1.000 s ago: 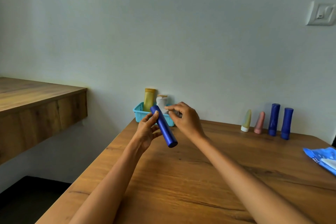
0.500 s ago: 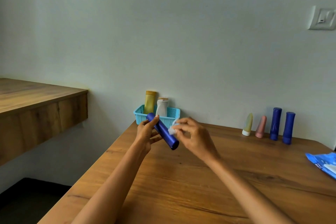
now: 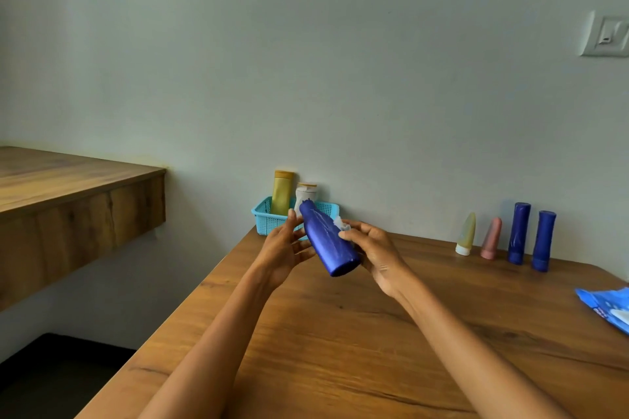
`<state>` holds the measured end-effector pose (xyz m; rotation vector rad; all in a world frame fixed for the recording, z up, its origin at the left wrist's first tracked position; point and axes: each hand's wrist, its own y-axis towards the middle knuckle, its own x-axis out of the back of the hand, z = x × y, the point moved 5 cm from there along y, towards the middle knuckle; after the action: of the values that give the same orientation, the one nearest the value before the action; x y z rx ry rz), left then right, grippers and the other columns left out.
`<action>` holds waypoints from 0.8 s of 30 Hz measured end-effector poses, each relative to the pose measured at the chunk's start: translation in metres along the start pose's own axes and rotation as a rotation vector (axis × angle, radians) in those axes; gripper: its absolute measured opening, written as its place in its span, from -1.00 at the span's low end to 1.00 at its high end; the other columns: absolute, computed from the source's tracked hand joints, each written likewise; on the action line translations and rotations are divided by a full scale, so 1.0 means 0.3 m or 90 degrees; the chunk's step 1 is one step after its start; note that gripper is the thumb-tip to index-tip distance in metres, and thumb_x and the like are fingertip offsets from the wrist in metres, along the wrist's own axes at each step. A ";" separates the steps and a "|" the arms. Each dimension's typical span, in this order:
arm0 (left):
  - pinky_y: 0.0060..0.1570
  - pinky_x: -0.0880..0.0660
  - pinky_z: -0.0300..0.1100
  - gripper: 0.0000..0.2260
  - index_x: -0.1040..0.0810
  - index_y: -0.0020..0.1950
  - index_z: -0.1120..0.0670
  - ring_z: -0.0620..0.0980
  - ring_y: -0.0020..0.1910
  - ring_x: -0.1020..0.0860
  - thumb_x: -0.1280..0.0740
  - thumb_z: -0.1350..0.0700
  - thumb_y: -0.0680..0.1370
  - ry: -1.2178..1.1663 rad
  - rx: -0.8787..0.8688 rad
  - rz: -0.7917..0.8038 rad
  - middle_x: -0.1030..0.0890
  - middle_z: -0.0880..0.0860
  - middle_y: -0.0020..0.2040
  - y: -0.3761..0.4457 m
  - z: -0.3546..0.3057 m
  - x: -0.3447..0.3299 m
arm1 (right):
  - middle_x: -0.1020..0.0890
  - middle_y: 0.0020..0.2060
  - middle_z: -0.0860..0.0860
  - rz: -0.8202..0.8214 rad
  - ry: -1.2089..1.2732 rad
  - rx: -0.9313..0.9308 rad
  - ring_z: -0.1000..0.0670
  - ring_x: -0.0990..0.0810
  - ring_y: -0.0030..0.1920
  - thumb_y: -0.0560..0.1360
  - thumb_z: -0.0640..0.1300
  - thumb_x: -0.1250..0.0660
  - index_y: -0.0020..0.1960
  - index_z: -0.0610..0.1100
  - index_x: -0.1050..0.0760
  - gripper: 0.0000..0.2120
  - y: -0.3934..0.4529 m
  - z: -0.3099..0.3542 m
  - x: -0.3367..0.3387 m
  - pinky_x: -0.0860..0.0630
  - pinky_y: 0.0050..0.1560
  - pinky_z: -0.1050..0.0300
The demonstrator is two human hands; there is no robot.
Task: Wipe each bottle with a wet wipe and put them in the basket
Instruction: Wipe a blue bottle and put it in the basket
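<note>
Both hands hold a dark blue bottle [image 3: 326, 241] tilted in the air above the worktop [image 3: 340, 350], just in front of the turquoise basket [image 3: 269, 219]. The left hand [image 3: 284, 248] grips it from nine o'clock; the right hand [image 3: 371, 252] pinches a white wet wipe [image 3: 338, 222] against its side at three o'clock. The basket sits at the worktop's far left corner, hard against the wall, holding a yellow bottle [image 3: 281, 192] and a white bottle [image 3: 305, 196]. Bare wood lies open toward six o'clock. Four bottles [image 3: 517, 233] stand at two o'clock — a blue wipes packet [image 3: 609, 308] at the right edge, print unreadable.
</note>
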<state>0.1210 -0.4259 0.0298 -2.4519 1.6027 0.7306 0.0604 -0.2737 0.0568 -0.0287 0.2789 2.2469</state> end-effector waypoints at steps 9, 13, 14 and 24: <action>-0.09 -0.60 -0.08 -0.42 -0.55 0.16 0.14 0.05 -0.01 -0.64 -0.57 -0.10 0.25 -0.102 -0.038 0.129 -0.65 0.16 0.03 -0.025 -0.006 -0.007 | -0.69 -0.18 -0.08 0.124 0.184 -0.086 0.04 -0.66 -0.21 0.31 -0.18 -0.41 -0.07 -0.16 -0.62 -0.80 -0.024 -0.060 -0.010 -0.58 -0.32 0.22; -0.10 -0.61 -0.15 -0.77 -0.61 0.04 0.15 0.01 -0.10 -0.65 -0.38 0.07 0.45 -0.132 -0.047 0.107 -0.66 0.13 -0.06 -0.023 -0.001 0.005 | -0.67 -0.07 -0.10 0.077 0.056 -0.019 0.05 -0.64 -0.16 0.41 -0.11 -0.40 -0.02 -0.12 -0.61 -0.83 0.015 -0.020 -0.001 -0.56 -0.26 0.25; -0.12 -0.60 -0.16 -0.81 -0.65 -0.01 0.13 -0.01 -0.13 -0.65 -0.33 0.08 0.48 -0.101 -0.044 0.098 -0.66 0.11 -0.08 -0.021 0.006 0.000 | -0.66 -0.01 -0.12 0.043 0.001 0.023 0.04 -0.63 -0.11 0.45 -0.12 -0.37 0.00 -0.11 -0.61 -0.86 0.034 0.008 0.001 -0.56 -0.21 0.24; -0.18 -0.58 -0.22 -0.84 -0.72 -0.17 0.01 -0.08 -0.21 -0.62 -0.33 0.04 0.46 -0.040 -0.095 0.057 -0.66 0.02 -0.19 -0.025 -0.021 -0.011 | -0.52 0.14 -0.04 0.027 -0.602 0.490 0.05 -0.50 0.12 0.56 -0.25 -0.21 0.28 -0.13 -0.49 -0.69 0.005 0.111 -0.192 -0.42 0.09 0.30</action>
<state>0.1286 -0.4222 0.0357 -2.4416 1.7022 0.9633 0.0987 -0.3114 0.0962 1.3889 0.5813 1.8085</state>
